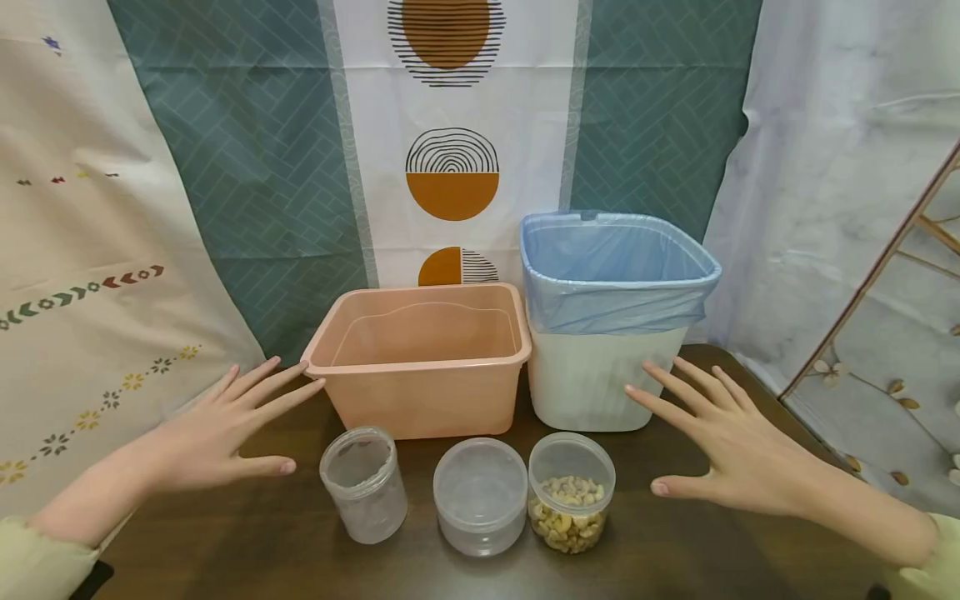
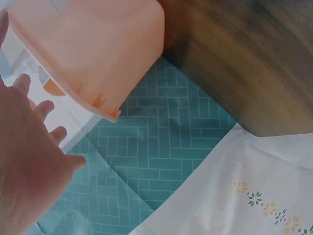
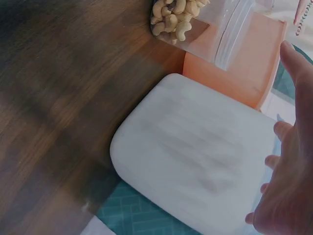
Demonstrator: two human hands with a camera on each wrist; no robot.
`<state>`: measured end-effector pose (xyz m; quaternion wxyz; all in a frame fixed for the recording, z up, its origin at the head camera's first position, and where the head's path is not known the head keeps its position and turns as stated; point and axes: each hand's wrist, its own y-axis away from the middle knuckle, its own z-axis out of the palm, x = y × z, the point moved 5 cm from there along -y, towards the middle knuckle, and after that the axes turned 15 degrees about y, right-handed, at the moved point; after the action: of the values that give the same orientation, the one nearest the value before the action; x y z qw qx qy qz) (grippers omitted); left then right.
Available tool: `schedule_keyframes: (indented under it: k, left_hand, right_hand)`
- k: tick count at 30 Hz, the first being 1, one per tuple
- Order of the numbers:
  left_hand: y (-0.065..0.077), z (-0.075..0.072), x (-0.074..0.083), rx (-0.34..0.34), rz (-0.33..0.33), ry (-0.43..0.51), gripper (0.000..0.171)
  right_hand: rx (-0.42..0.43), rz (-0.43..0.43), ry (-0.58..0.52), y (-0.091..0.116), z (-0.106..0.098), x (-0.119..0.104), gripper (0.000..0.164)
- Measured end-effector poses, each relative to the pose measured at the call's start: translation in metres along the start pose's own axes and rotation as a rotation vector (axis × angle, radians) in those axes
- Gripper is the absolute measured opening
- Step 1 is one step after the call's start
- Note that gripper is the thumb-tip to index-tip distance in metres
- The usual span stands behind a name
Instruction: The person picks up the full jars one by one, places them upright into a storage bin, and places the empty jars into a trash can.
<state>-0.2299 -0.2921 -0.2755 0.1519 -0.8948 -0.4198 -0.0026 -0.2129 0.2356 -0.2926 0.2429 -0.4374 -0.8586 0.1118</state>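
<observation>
My left hand [image 1: 217,433] is held out with fingers spread and holds nothing; in the head view its fingertips overlap the left rim of the pink bin [image 1: 420,400]. My right hand [image 1: 727,442], likewise spread and holding nothing, overlaps the front of the white trash can [image 1: 585,383]. Between the hands three clear plastic jars stand in a row. The left jar [image 1: 371,500] is open-topped, with a ragged film edge inside its rim. In the middle sits a low, wide jar [image 1: 480,500]. The right jar [image 1: 572,517] holds cashews [image 3: 168,19] in its lower part.
A blue bag [image 1: 615,308] lines the trash can and folds over its rim. The pink bin stands against the can's left side. Behind them hangs a patterned curtain [image 1: 255,150]; a cream cloth [image 1: 90,275] borders the left. Everything stands on a dark wooden table [image 1: 300,550].
</observation>
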Motion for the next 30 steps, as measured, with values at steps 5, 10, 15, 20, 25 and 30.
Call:
schedule_keyframes:
  k: [5, 10, 15, 20, 25, 30]
  left_hand:
    - [-0.006, -0.005, -0.003, 0.002, -0.01, 0.045, 0.086]
    - [-0.017, -0.009, -0.004, 0.018, 0.007, 0.086, 0.083]
    - [-0.023, -0.011, -0.01, 0.05, 0.013, 0.126, 0.074]
    - [-0.03, -0.011, -0.013, 0.127, 0.059, 0.143, 0.069]
    - [-0.041, -0.01, -0.014, 0.207, 0.132, 0.174, 0.058]
    - [-0.052, -0.005, -0.016, 0.284, 0.2, 0.218, 0.054]
  right_hand:
    - [0.018, -0.029, 0.013, -0.007, -0.002, -0.004, 0.094]
    - [0.007, -0.047, 0.002, -0.014, -0.004, -0.006, 0.092]
    - [-0.009, -0.081, -0.023, -0.022, -0.001, -0.013, 0.092]
    - [-0.002, -0.104, -0.025, -0.024, 0.001, -0.018, 0.092]
    - [-0.008, -0.117, -0.03, -0.026, 0.003, -0.018, 0.092]
    - [-0.015, -0.132, -0.039, -0.03, 0.004, -0.02, 0.092]
